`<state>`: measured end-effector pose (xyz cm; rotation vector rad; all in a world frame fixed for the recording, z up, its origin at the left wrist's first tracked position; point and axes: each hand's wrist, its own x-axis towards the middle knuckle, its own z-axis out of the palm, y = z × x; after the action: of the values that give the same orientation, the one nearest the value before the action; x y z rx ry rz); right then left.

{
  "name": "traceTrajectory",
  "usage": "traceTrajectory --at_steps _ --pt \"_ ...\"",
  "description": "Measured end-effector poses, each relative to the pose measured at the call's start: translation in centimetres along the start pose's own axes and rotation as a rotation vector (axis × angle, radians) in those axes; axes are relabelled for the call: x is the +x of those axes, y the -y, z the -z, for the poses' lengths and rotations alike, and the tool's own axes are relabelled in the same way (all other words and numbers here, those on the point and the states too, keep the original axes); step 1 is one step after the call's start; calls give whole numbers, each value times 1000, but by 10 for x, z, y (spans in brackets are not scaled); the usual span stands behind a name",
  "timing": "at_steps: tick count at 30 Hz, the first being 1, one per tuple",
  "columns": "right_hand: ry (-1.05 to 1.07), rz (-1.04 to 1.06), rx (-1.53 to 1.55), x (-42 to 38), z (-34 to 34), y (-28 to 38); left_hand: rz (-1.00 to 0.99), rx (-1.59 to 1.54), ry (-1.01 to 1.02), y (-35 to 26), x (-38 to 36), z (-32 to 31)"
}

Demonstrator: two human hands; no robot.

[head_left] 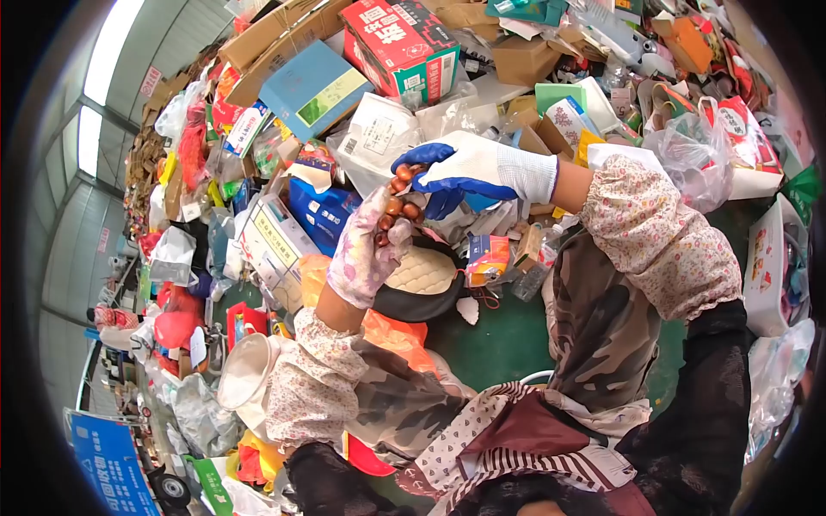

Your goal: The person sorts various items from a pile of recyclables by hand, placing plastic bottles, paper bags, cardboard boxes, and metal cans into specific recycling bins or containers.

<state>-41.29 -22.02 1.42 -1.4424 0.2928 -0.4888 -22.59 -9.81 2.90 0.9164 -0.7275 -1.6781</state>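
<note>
A string of brown round beads (394, 206) is held up between my two hands, over the pile. My left hand (368, 249), in a pale floral glove, is closed around the lower beads. At the upper end, the blue-coated fingers of my right hand (477, 172), in a white glove, pinch the beads. Just beneath my hands lies a black item with a cream quilted pad (423, 273). Beside it are a small colourful box (488, 258) and a clear plastic bottle (529, 281). A crumpled white package (376, 138) sits behind the beads.
A heap of mixed waste surrounds me, with a red and green carton (400, 47) and a blue box (315, 90) at the back. A white bucket (249, 371) stands to my left, a white bin (772, 267) to my right. Green floor (499, 340) shows between my legs.
</note>
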Motion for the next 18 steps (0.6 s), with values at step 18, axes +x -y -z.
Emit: traceTrajectory --at_steps 18 --pt "-18 482 -956 16 -41 21 32 -163 -74 12 11 30"
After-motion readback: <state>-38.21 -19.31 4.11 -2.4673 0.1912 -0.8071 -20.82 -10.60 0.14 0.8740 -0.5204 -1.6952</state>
